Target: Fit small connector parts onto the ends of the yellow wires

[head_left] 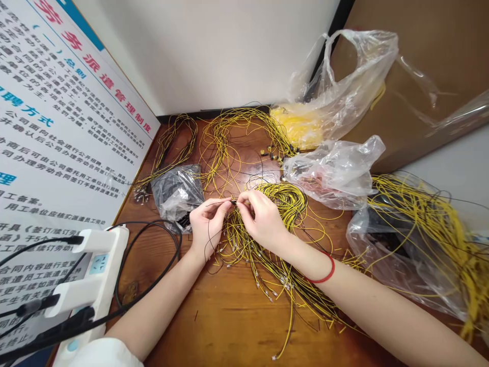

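In the head view, the left hand [208, 227] and right hand [262, 219] are closing narrowly, their fingertips pinching a small black wire end [234, 202] between them. Its long axis is pointing roughly level across the body, just above a tangled bundle of yellow wires [290, 204] lying on the wooden bench [214, 326].

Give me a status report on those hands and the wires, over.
Left hand, right hand pinching small black connector. Yellow wire bundle beneath both hands. Plastic bag beside left hand, nothing blocking.
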Available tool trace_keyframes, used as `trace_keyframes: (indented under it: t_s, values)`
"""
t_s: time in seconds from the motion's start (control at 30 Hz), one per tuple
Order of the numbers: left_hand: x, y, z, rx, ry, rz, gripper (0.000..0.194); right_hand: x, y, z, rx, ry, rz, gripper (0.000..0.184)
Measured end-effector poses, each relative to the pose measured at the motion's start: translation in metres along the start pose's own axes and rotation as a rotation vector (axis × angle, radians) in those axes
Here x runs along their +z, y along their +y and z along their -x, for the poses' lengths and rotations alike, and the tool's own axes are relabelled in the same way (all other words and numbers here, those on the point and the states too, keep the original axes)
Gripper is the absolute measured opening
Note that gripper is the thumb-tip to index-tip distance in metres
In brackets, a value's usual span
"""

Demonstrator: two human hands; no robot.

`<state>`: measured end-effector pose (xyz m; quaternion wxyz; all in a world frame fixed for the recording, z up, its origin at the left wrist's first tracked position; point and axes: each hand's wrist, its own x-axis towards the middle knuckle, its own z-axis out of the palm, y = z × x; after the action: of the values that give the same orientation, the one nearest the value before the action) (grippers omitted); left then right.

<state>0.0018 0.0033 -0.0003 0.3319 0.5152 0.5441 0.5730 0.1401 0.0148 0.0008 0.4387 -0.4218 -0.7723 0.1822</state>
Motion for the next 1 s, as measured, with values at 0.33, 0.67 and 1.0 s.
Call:
trace_keyframes:
  t_s: [0.33,0.67,1.0]
  values:
    - [0.0008,0.0022,0.0009,0.01,0.023,-0.005,0.012,0.0019,-0.0031,0.0014,0.034,0.023,0.02,0.01]
    - [0.0006,-0.0007,0.0064,0.038,0.024,-0.102,0.011,0.0052,-0.0056,0.005,0.149,0.012,-0.043,0.008]
    - [0.0034,-0.0005,0.0068,0.036,0.079,-0.065,0.013,0.0006,-0.0037,0.0024,0.151,0.013,-0.128,0.007]
